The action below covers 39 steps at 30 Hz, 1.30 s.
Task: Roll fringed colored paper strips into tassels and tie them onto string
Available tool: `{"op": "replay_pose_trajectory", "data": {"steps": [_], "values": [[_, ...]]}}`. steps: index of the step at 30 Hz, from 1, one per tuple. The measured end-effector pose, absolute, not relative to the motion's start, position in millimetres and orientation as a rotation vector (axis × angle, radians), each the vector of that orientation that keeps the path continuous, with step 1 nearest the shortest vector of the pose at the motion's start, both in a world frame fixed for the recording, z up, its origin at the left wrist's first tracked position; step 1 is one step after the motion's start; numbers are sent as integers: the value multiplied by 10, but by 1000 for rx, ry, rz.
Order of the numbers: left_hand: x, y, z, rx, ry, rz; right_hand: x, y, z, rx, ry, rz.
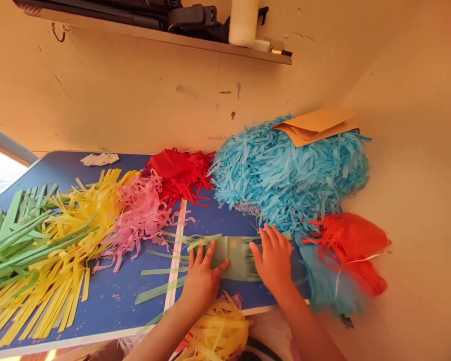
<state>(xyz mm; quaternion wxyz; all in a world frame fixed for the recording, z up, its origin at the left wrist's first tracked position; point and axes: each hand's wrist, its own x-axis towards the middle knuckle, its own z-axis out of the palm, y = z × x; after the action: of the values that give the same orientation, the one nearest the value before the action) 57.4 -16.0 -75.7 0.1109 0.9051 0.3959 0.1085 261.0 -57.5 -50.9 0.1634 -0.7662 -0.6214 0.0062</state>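
A sheet of green tissue paper (234, 263) lies on the blue table (116, 301), its ends cut into strips. Long strips reach left past the white line, and the uncut middle sits between my hands. My left hand (205, 273) rests on its left part, fingers spread. Over the right end lies my right hand (273, 258), with fingers stretched out and thumb apart. Neither hand grips anything that I can see. The cut strips near my right hand look slightly blurred.
On the left lie green (11, 240), yellow (67, 250), pink (141, 210) and red fringed paper (176, 173). A blue fringed bulk (285, 170) carries folded orange paper (317, 125). Red tissue (355, 245) hangs at right, yellow strips (218, 331) at my lap. A shelf (154, 37) juts overhead.
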Motion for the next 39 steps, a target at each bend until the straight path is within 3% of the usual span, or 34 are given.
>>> {"op": "replay_pose_trajectory", "data": {"steps": [4,11,17,27,39], "values": [[576,-160,-692,2630,1279,256,2507,-786,-526,-1667,-2232,296],[130,-82,-329,2614,1650,85,2491,-714,-743,-1666,-2130,402],[458,-147,-213,2650,1123,343,2500,-661,-646,-1623,-2080,355],[549,261,-399,2406,1295,114,2555,-359,-537,-2079,-1896,528],[628,309,-436,2490,1507,-26,2519,-141,-502,-2232,-1926,518]]}}
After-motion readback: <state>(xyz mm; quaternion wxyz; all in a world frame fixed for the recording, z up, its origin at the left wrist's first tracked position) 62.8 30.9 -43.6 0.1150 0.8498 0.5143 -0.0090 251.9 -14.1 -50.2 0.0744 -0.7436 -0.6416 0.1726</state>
